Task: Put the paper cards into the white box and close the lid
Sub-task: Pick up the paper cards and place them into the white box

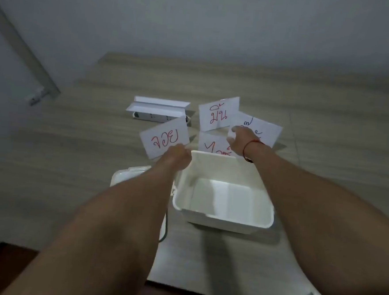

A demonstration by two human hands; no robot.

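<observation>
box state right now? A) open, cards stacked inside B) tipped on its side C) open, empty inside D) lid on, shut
C: the box sits upright with its white interior bare, the lid lies off to its left, and the cards, like the one in the left hand, are outside it.

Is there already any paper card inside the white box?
No, the white box shows only its bare inner walls and floor, while the left hand holds one card beyond its rim.
</observation>
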